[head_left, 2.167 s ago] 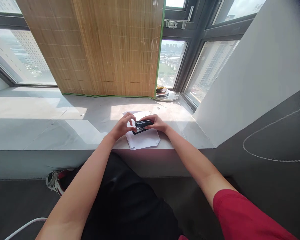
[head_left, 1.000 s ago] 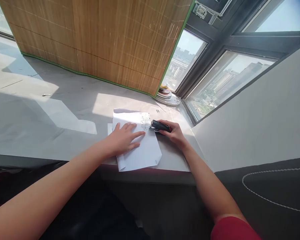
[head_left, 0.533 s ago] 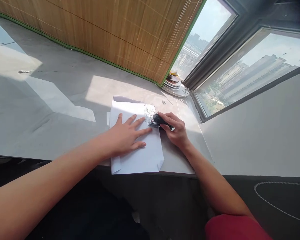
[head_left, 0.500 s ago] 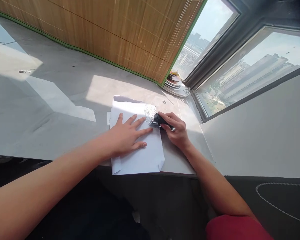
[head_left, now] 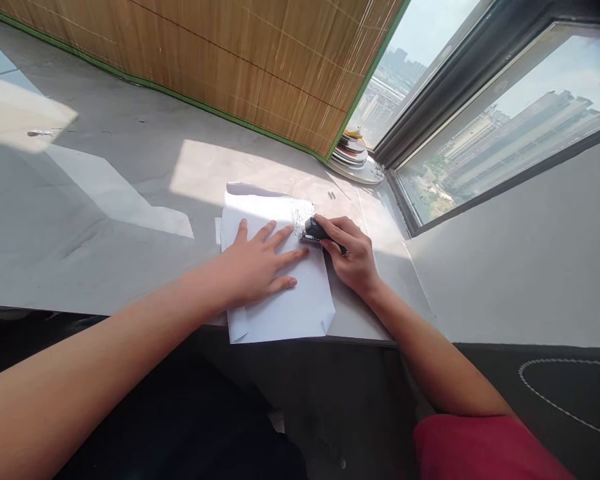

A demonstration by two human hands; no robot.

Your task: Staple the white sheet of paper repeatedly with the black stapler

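White paper [head_left: 280,313] lies on the pale counter, its near edge slightly over the counter's front edge and its lower corners folded. My left hand [head_left: 260,267] rests flat on it with spread fingers. In my right hand [head_left: 353,257] is a black stapler [head_left: 316,230], gripped between thumb and fingers, its jaw over the paper's right edge. Many staples [head_left: 301,212] cover the paper's upper right, close to the stapler's nose. Whether the jaws are pressed together is hard to tell.
Loose staples [head_left: 331,195] lie on the counter [head_left: 145,267] beyond the paper. A stack of plates [head_left: 353,160] stands in the window corner. A bamboo blind [head_left: 230,67] hangs along the back, and a white wall [head_left: 520,267] rises at right.
The view has shifted slightly. My right hand and the stapler remain at the paper's right edge, with the stapler's angle slightly changed. My left hand stays flat on the paper.
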